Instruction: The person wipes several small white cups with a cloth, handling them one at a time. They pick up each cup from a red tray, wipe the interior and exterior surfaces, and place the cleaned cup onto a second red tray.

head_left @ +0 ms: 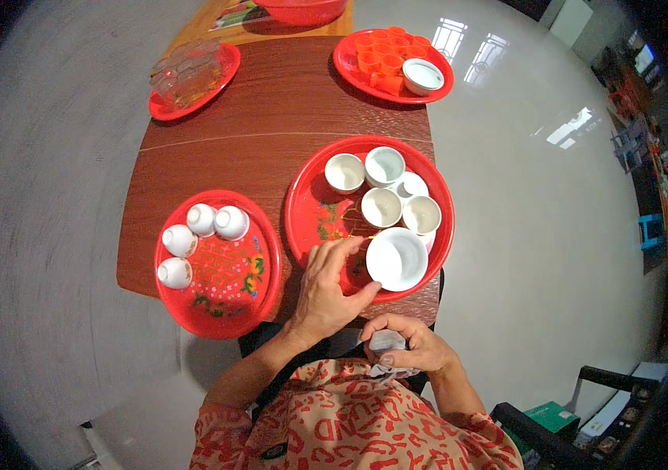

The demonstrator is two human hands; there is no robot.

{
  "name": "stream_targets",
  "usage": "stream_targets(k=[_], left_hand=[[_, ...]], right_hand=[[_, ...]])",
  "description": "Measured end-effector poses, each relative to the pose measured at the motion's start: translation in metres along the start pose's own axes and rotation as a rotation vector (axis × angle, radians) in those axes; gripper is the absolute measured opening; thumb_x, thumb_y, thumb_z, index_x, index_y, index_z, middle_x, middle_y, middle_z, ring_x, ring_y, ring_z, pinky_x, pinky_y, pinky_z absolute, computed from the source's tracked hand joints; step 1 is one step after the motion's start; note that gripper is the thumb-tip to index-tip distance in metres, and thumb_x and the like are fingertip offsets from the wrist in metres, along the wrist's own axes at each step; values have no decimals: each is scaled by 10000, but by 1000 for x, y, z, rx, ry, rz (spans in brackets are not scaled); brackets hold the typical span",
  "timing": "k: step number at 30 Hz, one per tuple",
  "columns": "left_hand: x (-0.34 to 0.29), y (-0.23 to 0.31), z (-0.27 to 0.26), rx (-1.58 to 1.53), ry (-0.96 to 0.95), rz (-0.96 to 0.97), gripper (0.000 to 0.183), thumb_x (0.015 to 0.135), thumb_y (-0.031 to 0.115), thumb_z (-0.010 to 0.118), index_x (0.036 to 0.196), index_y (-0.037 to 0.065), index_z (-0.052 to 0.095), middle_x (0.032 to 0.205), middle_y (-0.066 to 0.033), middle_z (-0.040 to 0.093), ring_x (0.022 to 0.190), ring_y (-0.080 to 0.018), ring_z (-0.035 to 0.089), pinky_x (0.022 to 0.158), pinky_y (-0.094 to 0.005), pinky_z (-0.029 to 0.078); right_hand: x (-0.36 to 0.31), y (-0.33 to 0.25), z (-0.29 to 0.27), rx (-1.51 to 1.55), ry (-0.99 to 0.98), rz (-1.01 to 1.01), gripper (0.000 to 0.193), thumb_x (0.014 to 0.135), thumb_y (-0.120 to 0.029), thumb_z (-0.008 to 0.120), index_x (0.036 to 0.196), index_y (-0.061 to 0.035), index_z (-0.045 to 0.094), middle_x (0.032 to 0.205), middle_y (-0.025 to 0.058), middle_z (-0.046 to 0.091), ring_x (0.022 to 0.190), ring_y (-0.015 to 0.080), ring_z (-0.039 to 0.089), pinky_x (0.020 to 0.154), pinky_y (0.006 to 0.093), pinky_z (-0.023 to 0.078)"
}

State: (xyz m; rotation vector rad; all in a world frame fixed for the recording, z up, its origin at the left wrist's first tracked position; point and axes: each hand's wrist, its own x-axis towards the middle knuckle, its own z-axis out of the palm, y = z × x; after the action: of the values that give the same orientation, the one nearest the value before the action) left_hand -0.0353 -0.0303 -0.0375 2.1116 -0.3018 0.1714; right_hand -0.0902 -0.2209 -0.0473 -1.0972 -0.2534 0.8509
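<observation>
My left hand (326,291) reaches over the near edge of a large round red tray (293,205), thumb and fingers spread beside a white bowl (397,259). The thumb tip is at the bowl's rim; I cannot tell whether it touches. Behind the bowl stand several upright white cups, among them one cup (381,207) in the middle and another (345,172) at the far left. Close to my body, my right hand (420,348) is closed around a crumpled grey cloth (388,341), partly hidden by the fingers.
A smaller red tray (216,309) with a flowered base, left, carries several upturned white cups (180,240). Farther back on the brown table (271,117) are a tray of clear glasses (191,69) and a tray of orange cups (385,59) with a white bowl. Right front stands a black chair (534,423).
</observation>
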Motion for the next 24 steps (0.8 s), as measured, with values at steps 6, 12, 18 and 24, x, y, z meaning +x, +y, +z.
stream_targets(k=[6,12,18,24], left_hand=[[24,-22,1,-78,134,-154,468,758,47,696,1168,4,474,988,-92,554,714,-97,501,578,-220,422],[64,-36,0,104,235,-75,632,693,44,738,1245,-2,434,1112,-123,478,801,-142,497,630,-252,454],[91,-58,6,214,170,25,710,628,106,775,1245,-1,441,1180,-160,474,1088,-286,504,882,-371,435],[93,-52,0,74,108,-90,589,643,84,772,1141,5,467,1129,-152,537,1040,-241,555,890,-352,452]], right_hand=[[-11,-1,-9,17,25,13,389,777,-177,689,1109,-38,542,986,16,563,909,100,526,810,252,428],[-9,-3,-11,35,89,-35,423,734,-188,727,1072,2,559,956,54,592,862,119,558,760,250,440],[-10,-7,-15,13,87,-29,431,727,-179,732,1077,0,555,942,63,601,846,122,568,739,253,451],[-12,-6,-16,19,107,-25,432,728,-194,737,1075,-8,559,943,62,603,851,120,569,742,247,448]])
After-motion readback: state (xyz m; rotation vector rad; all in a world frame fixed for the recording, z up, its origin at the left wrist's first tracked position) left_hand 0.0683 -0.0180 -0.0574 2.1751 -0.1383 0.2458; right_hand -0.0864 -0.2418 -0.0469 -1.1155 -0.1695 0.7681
